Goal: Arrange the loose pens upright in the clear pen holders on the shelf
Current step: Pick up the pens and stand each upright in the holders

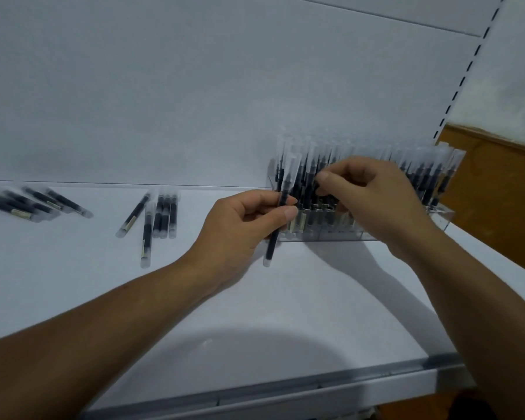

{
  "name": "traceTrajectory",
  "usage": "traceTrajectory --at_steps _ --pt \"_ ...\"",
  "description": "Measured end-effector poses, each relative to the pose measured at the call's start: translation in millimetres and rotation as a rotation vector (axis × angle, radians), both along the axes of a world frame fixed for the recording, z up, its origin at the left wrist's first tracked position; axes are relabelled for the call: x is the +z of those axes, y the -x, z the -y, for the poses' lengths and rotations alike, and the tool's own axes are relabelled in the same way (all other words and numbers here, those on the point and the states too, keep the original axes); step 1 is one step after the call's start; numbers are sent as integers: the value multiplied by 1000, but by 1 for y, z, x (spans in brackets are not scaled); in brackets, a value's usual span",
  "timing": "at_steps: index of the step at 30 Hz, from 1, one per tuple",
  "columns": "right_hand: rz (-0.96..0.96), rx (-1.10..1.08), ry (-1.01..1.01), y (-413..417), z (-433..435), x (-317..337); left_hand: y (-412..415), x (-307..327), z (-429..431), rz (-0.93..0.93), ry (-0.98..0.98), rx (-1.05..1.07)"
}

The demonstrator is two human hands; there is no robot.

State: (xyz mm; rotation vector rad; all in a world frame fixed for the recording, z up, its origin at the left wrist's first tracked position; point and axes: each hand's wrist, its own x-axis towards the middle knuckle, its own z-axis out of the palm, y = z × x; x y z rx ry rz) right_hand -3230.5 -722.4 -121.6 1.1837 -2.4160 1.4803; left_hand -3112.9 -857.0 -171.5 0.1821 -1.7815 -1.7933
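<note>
My left hand [243, 225] is shut on one black pen [272, 247] with a frosted cap, held nearly upright just left of the clear pen holder [331, 234]. Several capped black pens [422, 174] stand upright in the holder at the back right of the shelf. Over the holder's middle, my right hand [373, 195] pinches among the standing pens with thumb and forefinger; the exact pen it grips is hidden. Loose pens lie flat on the shelf: one cluster in the middle [161, 216] and another at the far left [34, 204].
The white shelf [285, 313] has a metal front edge [315, 386] and a white back panel [164, 101]. A slotted upright [464, 74] runs along the right side, with a brown board [497, 201] beyond it.
</note>
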Motion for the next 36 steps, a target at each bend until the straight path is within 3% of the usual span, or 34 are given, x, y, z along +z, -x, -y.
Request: traceTrajectory --at_steps 4,9,11,13,16,23,27,32,36 --pt "131 261 12 -16 2 2 0 1 0 -6 66 -3" --pt "173 282 70 -16 7 0 0 -1 1 -19 234 44" --pt "185 242 146 -11 3 6 1 -3 3 -23 412 144" --pt "187 143 278 -2 -3 16 -1 -5 11 -3 737 279" --pt "85 -20 374 12 -9 27 -5 -8 19 187 1012 302" --pt "-69 -99 239 26 -1 21 -8 -12 22 325 1091 270" --pt "-83 -81 -50 31 3 4 -7 -12 22 312 1101 286" --pt "-126 -98 -115 26 4 3 -7 -13 23 295 1100 284" --pt "-144 -109 -286 24 -5 6 -6 -11 22 313 1093 260"
